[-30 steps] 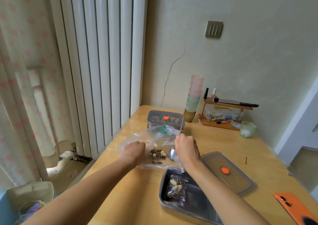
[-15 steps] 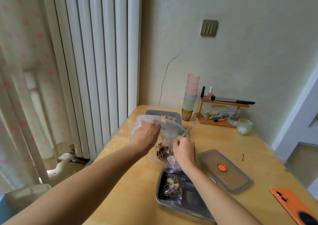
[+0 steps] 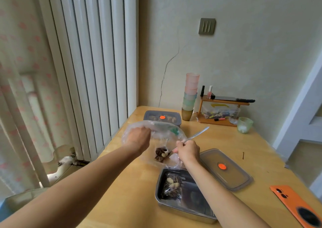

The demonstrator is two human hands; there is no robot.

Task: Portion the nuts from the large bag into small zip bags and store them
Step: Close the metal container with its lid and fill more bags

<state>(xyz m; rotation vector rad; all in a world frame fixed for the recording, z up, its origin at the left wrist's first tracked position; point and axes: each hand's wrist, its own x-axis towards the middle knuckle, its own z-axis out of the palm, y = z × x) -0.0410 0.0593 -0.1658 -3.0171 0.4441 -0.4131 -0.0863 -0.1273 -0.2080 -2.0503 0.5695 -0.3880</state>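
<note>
My left hand (image 3: 139,138) grips the rim of the large clear plastic bag (image 3: 163,132) and holds it up above the table. A small heap of dark and pale nuts (image 3: 161,154) lies at the bag's bottom. My right hand (image 3: 189,152) holds a metal spoon (image 3: 197,134), its bowl down inside the bag at the nuts and its handle pointing up and to the right. A small zip bag filled with nuts (image 3: 171,186) lies in the steel tray (image 3: 195,212) just in front of the hands.
The tray's grey lid (image 3: 226,175) with an orange dot lies to the right. A closed grey container (image 3: 162,118) stands behind the bag. Stacked cups (image 3: 190,97), a small wooden shelf (image 3: 221,109) and a green glass (image 3: 244,125) line the wall. An orange phone (image 3: 296,205) lies near the table's right edge.
My left hand has lifted the large bag's rim off the table, so the nuts slid to the bottom. The spoon's handle has tilted from upright to the right.
</note>
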